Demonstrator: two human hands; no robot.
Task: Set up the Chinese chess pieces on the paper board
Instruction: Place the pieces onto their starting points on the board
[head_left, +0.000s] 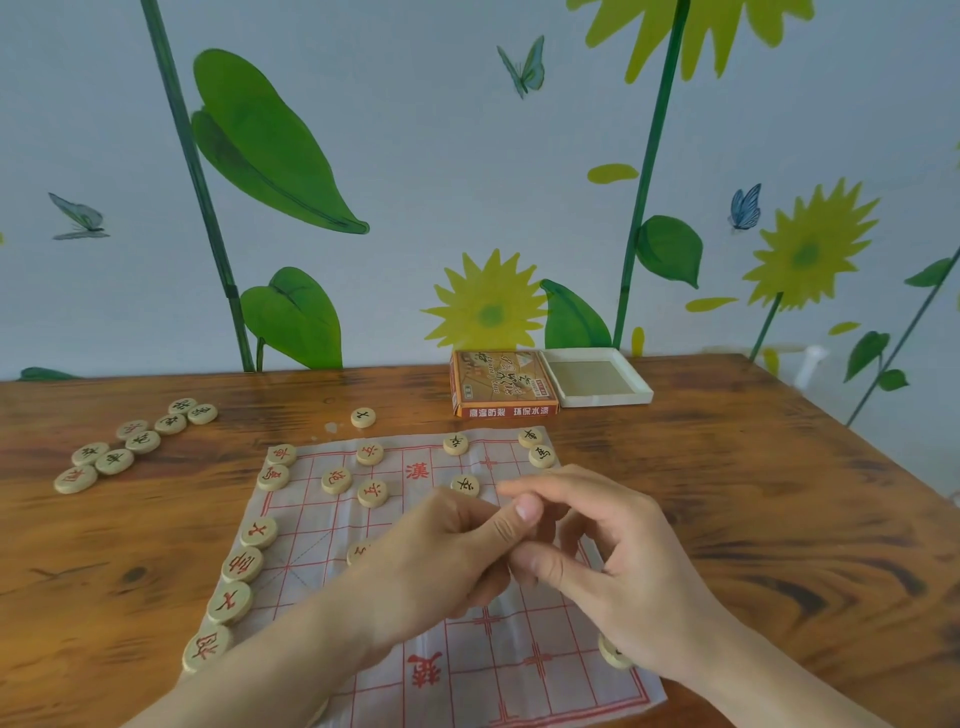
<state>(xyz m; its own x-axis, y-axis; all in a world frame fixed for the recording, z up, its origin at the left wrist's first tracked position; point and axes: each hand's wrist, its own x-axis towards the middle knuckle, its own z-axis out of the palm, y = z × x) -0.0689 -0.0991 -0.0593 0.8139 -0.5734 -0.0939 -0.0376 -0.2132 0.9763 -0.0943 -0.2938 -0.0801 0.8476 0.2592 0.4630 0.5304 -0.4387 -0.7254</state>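
- Head view: your left hand (447, 551) and right hand (597, 545) meet over the middle of the paper board (467, 665), fingertips touching or nearly so.
- Left hand: fingers curled narrow with the thumb pressed forward. Whether a piece sits inside that pinch is hidden, so I cannot tell.
- Right hand: fingers half spread, loosely bent. It may be taking or passing a piece, but nothing shows between the fingers.
- The board lies flat on the wooden table (779, 493), wrinkled along its far edge.
- A column of red-marked pieces (241, 565) runs down the board's edge at your 9 o'clock, close to your left forearm.
- Dark-marked pieces (372, 493) sit on the board's far part at 12 o'clock, just beyond your fingertips.
- A loose pile of unplaced pieces (130, 447) waits off the board at 10 o'clock, well apart from both hands.
- One piece peeks from under your right wrist (613, 652) at 4 o'clock.
- To do this step well, I judge: press each disc squarely onto a line crossing, character up, and hold the thin paper steady so neighbours do not slide.
- The box (504, 384) and its tray (597, 379) stand at 12 o'clock, clear of play.
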